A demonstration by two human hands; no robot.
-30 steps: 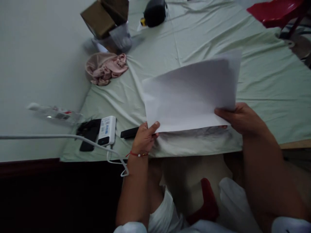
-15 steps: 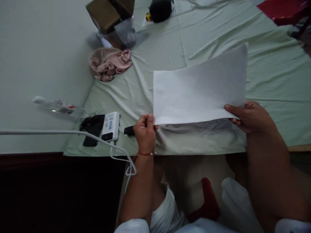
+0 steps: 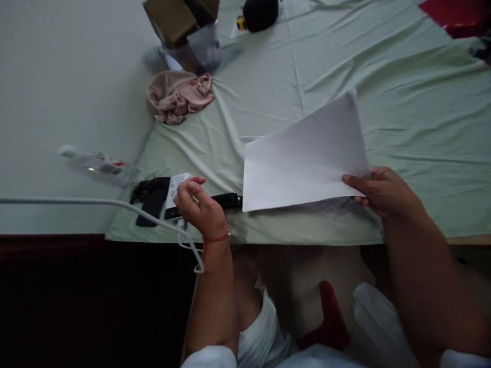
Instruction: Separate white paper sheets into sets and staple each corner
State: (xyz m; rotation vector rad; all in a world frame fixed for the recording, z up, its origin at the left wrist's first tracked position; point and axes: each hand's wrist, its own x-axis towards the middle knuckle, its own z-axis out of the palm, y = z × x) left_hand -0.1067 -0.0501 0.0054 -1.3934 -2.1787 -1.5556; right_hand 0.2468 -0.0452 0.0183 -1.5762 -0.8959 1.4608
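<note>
A sheet of white paper [image 3: 301, 158] is tilted above the green cloth, its far right corner raised. My right hand [image 3: 378, 191] pinches its near right edge, thumb on top and fingers underneath. My left hand [image 3: 201, 207] is off the paper, with loosely curled fingers apart and nothing visible in them. It hovers over a white power bank [image 3: 177, 185], hiding part of it. Beside that wrist lies a long black object [image 3: 225, 201] with a shiny end; its kind is unclear, and the paper's left edge meets or overlaps that end.
Left of the power bank lie a dark phone [image 3: 151, 208] and a clear plastic bottle [image 3: 102, 163]. A white cable [image 3: 115, 203] crosses near my left forearm. Farther back are a pink cloth [image 3: 180, 97], a cardboard box [image 3: 172, 23] and a black pouch [image 3: 261, 14].
My left hand has let go of the paper's left corner and moved left over the power bank. My right hand has shifted slightly left, and the paper now slants more.
</note>
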